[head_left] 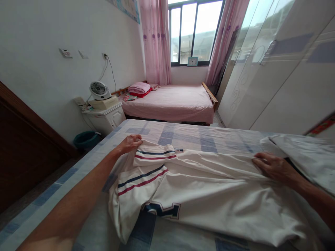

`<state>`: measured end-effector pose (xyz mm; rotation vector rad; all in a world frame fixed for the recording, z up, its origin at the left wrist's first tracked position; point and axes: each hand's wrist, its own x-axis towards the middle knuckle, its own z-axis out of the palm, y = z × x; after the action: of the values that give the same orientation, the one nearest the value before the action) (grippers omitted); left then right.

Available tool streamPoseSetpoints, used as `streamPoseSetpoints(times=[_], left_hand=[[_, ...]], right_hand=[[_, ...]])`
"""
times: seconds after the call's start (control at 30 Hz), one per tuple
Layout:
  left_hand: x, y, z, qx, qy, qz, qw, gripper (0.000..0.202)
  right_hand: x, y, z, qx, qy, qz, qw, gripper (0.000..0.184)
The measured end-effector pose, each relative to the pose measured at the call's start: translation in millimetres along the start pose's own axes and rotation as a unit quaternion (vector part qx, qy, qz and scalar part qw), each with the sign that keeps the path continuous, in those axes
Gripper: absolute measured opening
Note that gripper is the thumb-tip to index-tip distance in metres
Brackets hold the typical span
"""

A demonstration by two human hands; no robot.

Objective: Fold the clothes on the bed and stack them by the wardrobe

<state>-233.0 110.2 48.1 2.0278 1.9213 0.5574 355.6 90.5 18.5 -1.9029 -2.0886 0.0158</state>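
A white shirt (209, 188) with navy and red stripes on its sleeves and a dark printed letter lies spread sideways across the bed (162, 132). My left hand (132, 142) pinches the far corner of the upper striped sleeve. On the right, my right hand (272, 168) grips the shirt's far edge, with its fingertips partly hidden by the cloth. The lower sleeve lies loose and creased toward me. Wrinkles run along the shirt's body between the two hands.
A pile of white cloth (303, 153) lies at the bed's right side. Beyond the bed stand a pink-covered bed (180, 101), a nightstand (107, 116) with a fan (99, 89), and a teal bin (86, 139). White wardrobes (274, 76) line the right wall.
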Motion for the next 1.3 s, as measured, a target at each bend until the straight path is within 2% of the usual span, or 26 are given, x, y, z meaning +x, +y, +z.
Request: streamPoseSetpoints(times=[0.1,0.23,0.33,0.4,0.47,0.5,0.57,0.6,0.67,0.73,0.8,0.9,0.97,1.07,1.13,1.2,1.3], left_hand=[[4,2,-10.6,-0.051,0.054,0.018,0.997,0.031],[28,3,-13.3,-0.014,0.128,-0.002,0.992,0.026],[43,7,-4.7,0.056,0.178,-0.043,0.982,0.026],[39,15,2.1,0.087,0.204,-0.033,0.975,0.034],[21,26,6.5,0.074,0.181,0.026,0.98,0.036],[7,33,7.4,0.053,0.14,0.065,0.987,0.035],[-24,47,8.2,0.002,0.01,0.142,0.99,0.036],[-39,53,8.9,-0.008,-0.05,0.161,0.986,0.039],[-63,63,12.7,0.002,-0.111,0.168,0.98,0.041],[-75,65,19.8,0.043,-0.105,0.147,0.983,0.028],[-78,63,27.5,0.087,-0.082,0.132,0.984,0.018],[-75,57,32.7,0.112,-0.045,0.126,0.985,0.018],[-72,56,31.6,0.094,-0.002,0.129,0.987,0.018],[-67,64,30.9,0.064,0.037,0.202,0.977,0.034],[-62,74,35.5,0.058,0.017,0.286,0.956,0.049],[-55,84,44.0,0.06,-0.01,0.349,0.935,0.055],[-47,97,55.8,0.09,-0.04,0.371,0.923,0.054]], right_hand=[[6,0,-11,0.027,-0.014,0.051,0.998,0.032],[26,-4,-14,0.001,0.04,0.088,0.995,0.033],[35,-10,-9,-0.016,0.09,0.061,0.994,0.033],[32,-18,-5,-0.012,0.122,0.007,0.992,0.035],[20,-28,-2,0.005,0.115,-0.052,0.992,0.036],[12,-33,-1,0.017,0.096,-0.087,0.991,0.036],[-6,-46,3,0.034,0.054,-0.16,0.985,0.035],[-13,-52,5,0.037,0.039,-0.19,0.98,0.036],[-22,-65,12,0.026,0.025,-0.22,0.975,0.039],[-25,-77,20,0.002,0.019,-0.22,0.975,0.037],[-23,-88,24,-0.019,0.009,-0.221,0.975,0.027],[-21,-99,21,-0.026,0.018,-0.227,0.973,0.022],[-25,-102,12,0.005,0.046,-0.239,0.97,0.022],[-40,-104,-7,0.077,0.092,-0.239,0.964,0.021],[-56,-106,-18,0.099,0.105,-0.218,0.965,0.022],[-73,-109,-27,0.099,0.099,-0.207,0.968,0.022],[-96,-114,-37,0.086,0.091,-0.234,0.964,0.018]])
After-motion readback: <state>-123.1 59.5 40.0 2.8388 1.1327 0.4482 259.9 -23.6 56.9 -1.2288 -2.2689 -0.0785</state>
